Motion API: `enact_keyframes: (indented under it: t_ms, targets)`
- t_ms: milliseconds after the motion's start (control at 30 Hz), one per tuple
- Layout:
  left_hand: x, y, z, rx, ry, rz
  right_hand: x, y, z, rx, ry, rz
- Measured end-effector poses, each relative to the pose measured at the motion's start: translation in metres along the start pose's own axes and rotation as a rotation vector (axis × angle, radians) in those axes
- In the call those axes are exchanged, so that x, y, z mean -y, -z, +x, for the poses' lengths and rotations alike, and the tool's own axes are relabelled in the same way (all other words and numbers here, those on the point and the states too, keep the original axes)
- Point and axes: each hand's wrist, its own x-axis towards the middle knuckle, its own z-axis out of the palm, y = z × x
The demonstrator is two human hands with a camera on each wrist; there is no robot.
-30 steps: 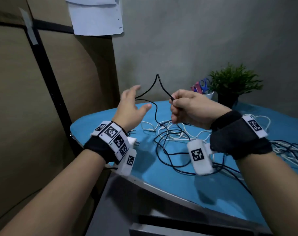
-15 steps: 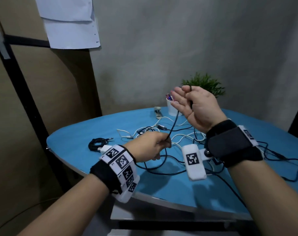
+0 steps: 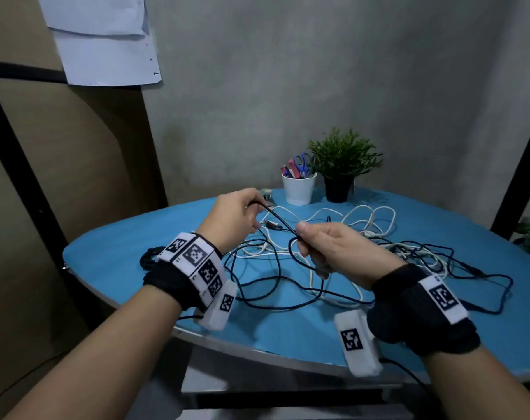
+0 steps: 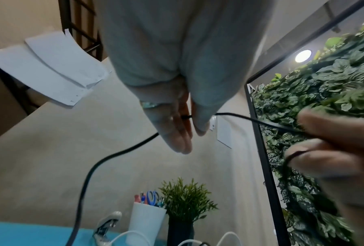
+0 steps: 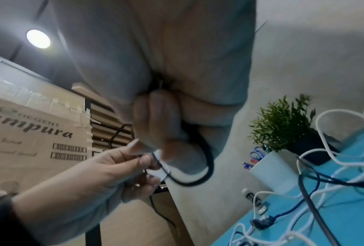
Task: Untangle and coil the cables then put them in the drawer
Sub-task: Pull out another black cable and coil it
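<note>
A thin black cable (image 3: 280, 222) runs taut between my two hands above the blue table (image 3: 112, 253). My left hand (image 3: 238, 218) pinches it between thumb and fingers, seen close in the left wrist view as the black cable (image 4: 250, 119) leaving the left hand (image 4: 185, 119). My right hand (image 3: 327, 247) grips a small loop of the same cable; in the right wrist view the loop (image 5: 204, 168) hangs under the curled fingers (image 5: 155, 119). The rest of the black cable lies tangled with white cables (image 3: 363, 219) on the table. A coiled black cable (image 3: 148, 257) lies at the left. No drawer is in view.
A white cup with scissors and pens (image 3: 298, 189) and a potted plant (image 3: 339, 168) stand at the back of the table. A small stapler-like object (image 3: 266, 195) lies behind my left hand. Cardboard panels and a black frame stand on the left.
My right hand has come down from head height to just above the table and now grips a cable loop. My left hand has risen and moved back, pulling the cable taut.
</note>
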Motion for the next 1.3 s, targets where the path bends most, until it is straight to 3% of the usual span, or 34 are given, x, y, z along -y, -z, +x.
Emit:
enact_keyframes:
  t_ms: [67, 200, 300, 400, 467, 500, 567, 667, 800, 900, 1100, 1300]
  targets:
    - [0.006, -0.005, -0.002, 0.052, 0.079, -0.068, 0.003, 0.001, 0.000, -0.028, 0.042, 0.218]
    - [0.015, -0.020, -0.016, 0.270, 0.130, 0.028, 0.013, 0.008, 0.007, -0.152, 0.136, 0.612]
    - [0.015, -0.035, -0.030, 0.418, 0.050, 0.096, 0.017, 0.008, 0.014, -0.187, 0.192, 0.820]
    - [0.012, -0.043, -0.037, 0.464, -0.079, 0.197, 0.014, 0.003, 0.025, -0.278, 0.230, 0.965]
    - [0.010, -0.043, -0.040, 0.493, -0.175, 0.288, 0.006, 0.002, 0.034, -0.376, 0.226, 0.882]
    - [0.009, -0.042, -0.040, 0.491, -0.218, 0.341, 0.003, 0.001, 0.036, -0.426, 0.228, 0.729]
    - [0.008, -0.036, -0.036, 0.425, -0.267, 0.397, -0.008, 0.000, 0.039, -0.486, 0.207, 0.215]
    - [0.005, -0.023, -0.027, 0.249, -0.277, 0.404, -0.023, 0.000, 0.038, -0.387, 0.077, -0.357]
    - [0.000, -0.011, -0.017, 0.100, -0.310, 0.402, -0.022, -0.006, 0.033, -0.219, -0.029, -0.378]
    - [-0.003, -0.004, -0.008, 0.003, -0.288, 0.341, -0.021, -0.006, 0.030, -0.188, -0.011, -0.386]
    - [-0.001, -0.013, -0.007, 0.082, -0.117, 0.368, -0.024, -0.003, 0.021, -0.068, 0.007, -0.047]
    - [0.017, -0.035, -0.020, 0.286, 0.021, 0.354, -0.004, 0.016, 0.019, -0.342, 0.051, 0.679]
